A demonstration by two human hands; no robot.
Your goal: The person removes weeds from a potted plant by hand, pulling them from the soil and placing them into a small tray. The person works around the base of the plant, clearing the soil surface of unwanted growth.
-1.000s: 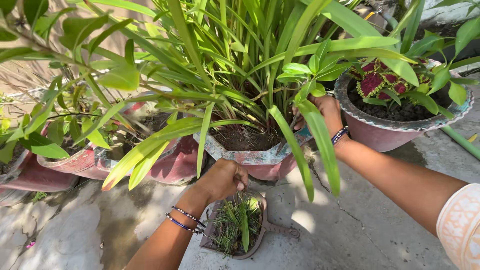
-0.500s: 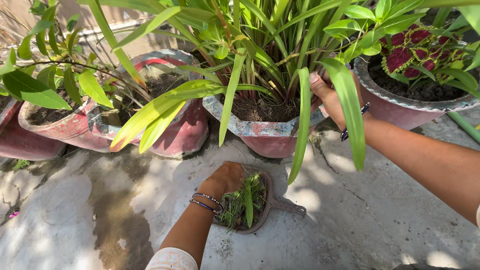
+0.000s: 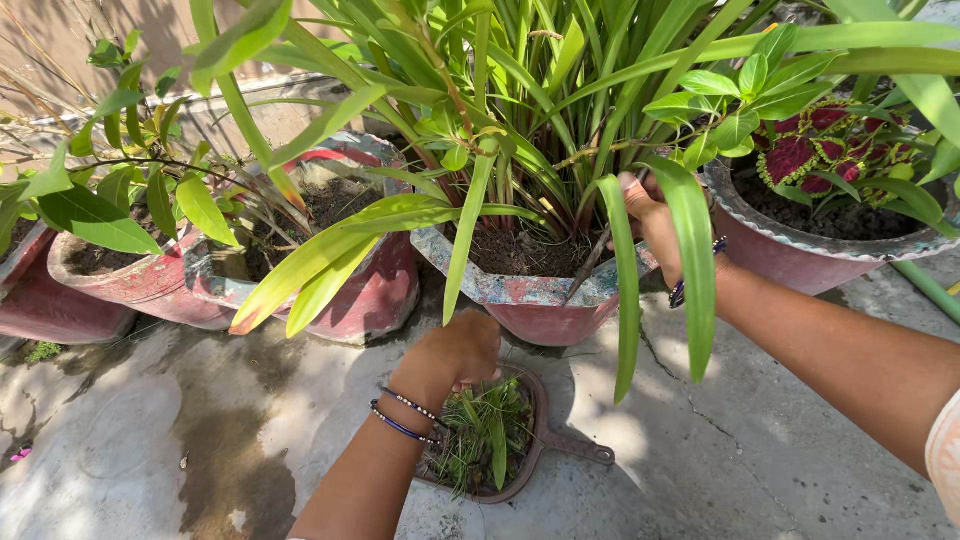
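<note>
My left hand (image 3: 455, 355), with bead bracelets on the wrist, hangs over the far edge of a small brown handled pan (image 3: 575, 445) that lies on the concrete and holds green plant clippings (image 3: 490, 440). Its fingers curl down into the pan, and what they hold is hidden. My right hand (image 3: 655, 225) reaches in from the right among the long leaves of the middle plant. It is closed on a thin dark stick (image 3: 590, 265) that slants down into the soil of the red pot with a pale rim (image 3: 530, 300).
A grey-rimmed pot (image 3: 800, 250) with red-and-green leaves stands at the right, with a green hose (image 3: 925, 285) beside it. More red pots (image 3: 375, 290) (image 3: 120, 285) stand at the left. Long leaves hang over the cracked, damp concrete floor (image 3: 700, 470).
My left hand came down from the middle pot's rim to the pan of clippings. My right hand stayed at the pot's right side. The view shifted closer and to the left.
</note>
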